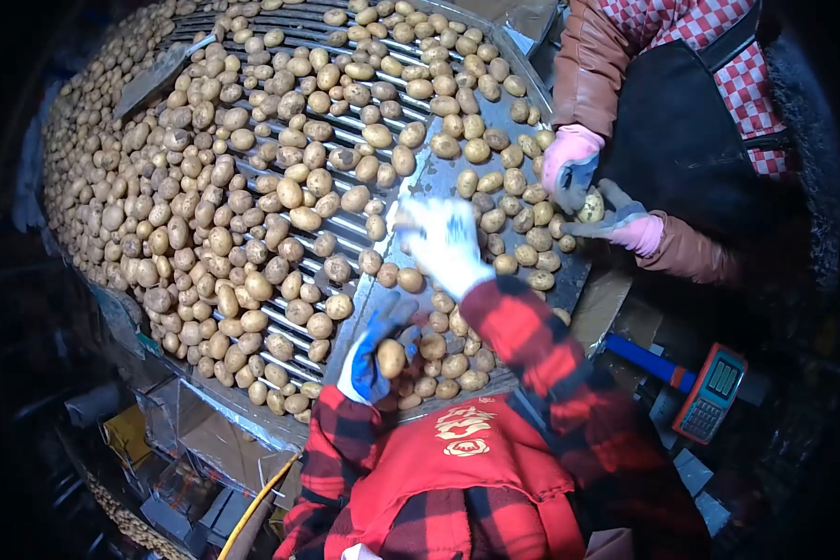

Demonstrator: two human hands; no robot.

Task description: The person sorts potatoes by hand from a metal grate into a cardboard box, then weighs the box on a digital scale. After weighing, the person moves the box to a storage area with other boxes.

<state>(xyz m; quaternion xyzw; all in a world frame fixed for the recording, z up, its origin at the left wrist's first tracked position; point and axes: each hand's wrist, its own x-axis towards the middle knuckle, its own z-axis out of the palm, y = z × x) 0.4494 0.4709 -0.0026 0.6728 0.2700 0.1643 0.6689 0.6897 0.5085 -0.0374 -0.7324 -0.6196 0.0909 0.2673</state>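
My left hand (373,350), in a white and blue glove, is closed around a yellowish potato (391,358) close to the front edge of the sorting table. Several loose potatoes (448,365) lie just right of it on the metal plate (429,177). My right hand (443,241), in a white glove, reaches over the middle of that plate, beside the slatted grate (350,224). Motion smears its fingers, so I cannot tell what they hold. More potatoes (523,215) are spread to its right.
Potatoes (159,215) cover the left of the table, with a flat scoop (163,75) among them. At right, a co-worker's gloved hands (593,191) hold a potato. A scale display (710,392) on a blue post stands lower right; boxes (163,411) sit lower left.
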